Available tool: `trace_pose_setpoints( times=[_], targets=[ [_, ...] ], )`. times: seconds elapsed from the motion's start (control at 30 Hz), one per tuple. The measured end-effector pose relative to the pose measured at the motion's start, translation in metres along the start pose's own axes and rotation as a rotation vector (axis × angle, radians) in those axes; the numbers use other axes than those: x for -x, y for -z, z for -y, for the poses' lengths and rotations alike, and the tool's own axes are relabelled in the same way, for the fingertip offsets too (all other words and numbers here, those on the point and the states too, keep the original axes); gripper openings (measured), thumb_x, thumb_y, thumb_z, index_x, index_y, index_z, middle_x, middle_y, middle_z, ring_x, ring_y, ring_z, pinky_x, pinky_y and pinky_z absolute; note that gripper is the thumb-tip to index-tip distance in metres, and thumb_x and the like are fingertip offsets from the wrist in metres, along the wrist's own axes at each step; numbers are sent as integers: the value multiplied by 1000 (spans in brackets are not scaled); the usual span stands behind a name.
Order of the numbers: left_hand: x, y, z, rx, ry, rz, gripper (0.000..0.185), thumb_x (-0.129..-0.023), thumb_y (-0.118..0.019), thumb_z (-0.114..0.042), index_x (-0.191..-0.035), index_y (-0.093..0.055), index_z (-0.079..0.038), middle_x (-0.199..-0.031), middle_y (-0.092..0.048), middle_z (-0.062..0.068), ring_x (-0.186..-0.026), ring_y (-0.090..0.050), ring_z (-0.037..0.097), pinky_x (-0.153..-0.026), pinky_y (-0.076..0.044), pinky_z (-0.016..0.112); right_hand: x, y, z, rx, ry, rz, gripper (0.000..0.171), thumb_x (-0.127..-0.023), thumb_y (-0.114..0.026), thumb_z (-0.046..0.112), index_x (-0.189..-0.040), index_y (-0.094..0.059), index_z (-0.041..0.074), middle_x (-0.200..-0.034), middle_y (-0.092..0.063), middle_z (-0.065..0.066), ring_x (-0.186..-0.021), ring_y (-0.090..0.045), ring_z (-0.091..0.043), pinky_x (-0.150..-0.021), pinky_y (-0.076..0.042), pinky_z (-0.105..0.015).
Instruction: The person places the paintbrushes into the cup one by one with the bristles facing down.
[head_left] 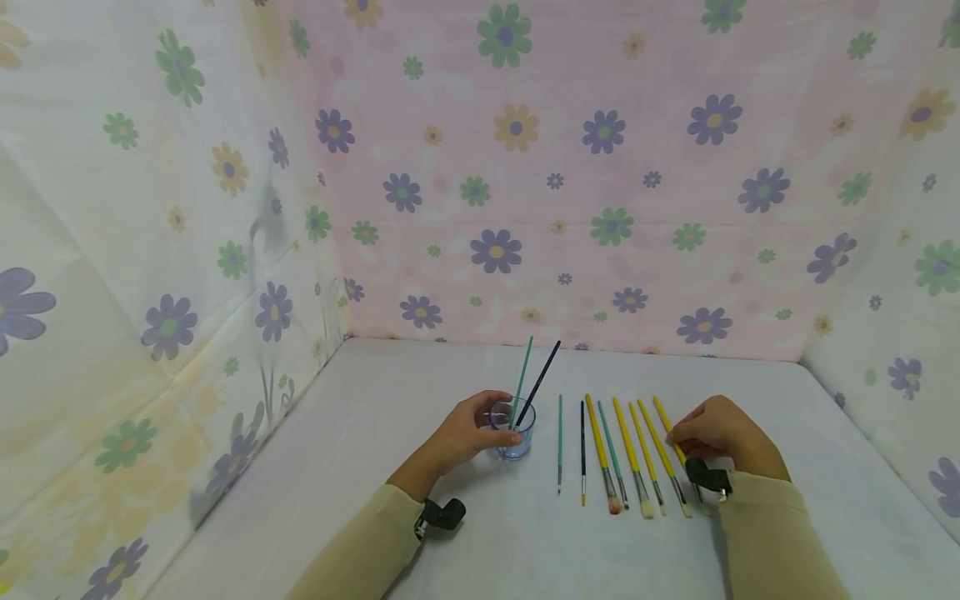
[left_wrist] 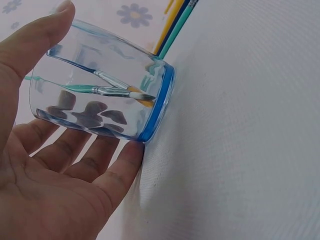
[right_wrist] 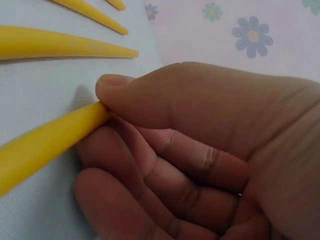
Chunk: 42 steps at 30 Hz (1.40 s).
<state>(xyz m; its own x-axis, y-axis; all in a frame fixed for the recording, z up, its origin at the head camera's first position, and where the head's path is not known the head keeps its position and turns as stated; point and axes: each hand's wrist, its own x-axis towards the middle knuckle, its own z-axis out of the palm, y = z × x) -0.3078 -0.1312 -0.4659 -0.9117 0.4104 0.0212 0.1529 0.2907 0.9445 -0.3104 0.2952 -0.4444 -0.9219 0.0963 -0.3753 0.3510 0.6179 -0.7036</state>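
Head view: white surface [head_left: 420,392] enclosed by flower-print cloth walls [head_left: 570,167]. Left hand [head_left: 471,433] curled round a clear glass [head_left: 514,432] with a blue base, standing upright near the middle of the surface; in it, a green brush [head_left: 522,375] and a dark brush [head_left: 542,377], both leaning right with handles up. Just right of the glass, a row of brushes lying side by side, bristles toward the person: thin green, thin dark, then several yellow ones with a green one among them [head_left: 615,454]. Right hand [head_left: 716,433] at the far right end of the row, fingers closed on the outermost yellow brush [head_left: 666,421], which lies on the surface. Left wrist view: thumb and fingers [left_wrist: 107,172] wrapped about the glass [left_wrist: 100,75]; brush tips visible through its wall near the base. Right wrist view: thumb and curled fingers [right_wrist: 165,155] pinching the yellow brush handle [right_wrist: 47,145] against the surface; two further yellow handles [right_wrist: 60,45] lying beyond, apart from it.
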Motion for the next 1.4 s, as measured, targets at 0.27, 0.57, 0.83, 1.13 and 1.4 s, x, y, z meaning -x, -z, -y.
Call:
trace_pose_setpoints(
  times=[0.27,0.57,0.83,1.13,1.4],
  targets=[
    [0,-1,-2,-17,2,-8,68,-83,-89,-34,-142,-57,-26,-138,-65,4,-132,-60,25,-114,-44,52,5,3,6,-41,3,-11,36,-82,-86,17,-105,-71,-7,-83,-75,-10,-72,-72,-19,-68,-61,-35],
    [2,0,-3,-24,-3,-15,68,-85,-86,-35,-144,-55,-25,-140,-64,2,-132,-60,25,-113,-45,53,9,4,12,-55,47,-35,39,-86,-82,16,-113,-69,-10,-88,-75,-11,-74,-72,-18,-69,-62,-34],
    [0,3,-5,-34,-29,-33,57,-96,-74,-35,-148,-52,-26,-144,-62,-3,-134,-59,24,-114,-44,54,13,7,18,-55,96,-64,41,-90,-79,16,-118,-66,-12,-91,-75,-14,-75,-73,-17,-71,-63,-34],
    [1,7,-5,13,-58,26,59,-96,-73,-20,-150,-52,-15,-146,-61,-1,-139,-56,23,-118,-41,48,15,7,25,-63,83,-114,44,-92,-75,19,-122,-64,-12,-95,-72,-17,-77,-72,-18,-71,-63,-34],
    [0,9,-2,30,-66,42,58,-92,-78,-21,-145,-56,-18,-146,-61,1,-137,-58,22,-115,-44,43,18,9,28,-81,131,-132,44,-93,-72,19,-122,-63,-13,-94,-72,-16,-74,-72,-16,-73,-63,-36]
  ],
)
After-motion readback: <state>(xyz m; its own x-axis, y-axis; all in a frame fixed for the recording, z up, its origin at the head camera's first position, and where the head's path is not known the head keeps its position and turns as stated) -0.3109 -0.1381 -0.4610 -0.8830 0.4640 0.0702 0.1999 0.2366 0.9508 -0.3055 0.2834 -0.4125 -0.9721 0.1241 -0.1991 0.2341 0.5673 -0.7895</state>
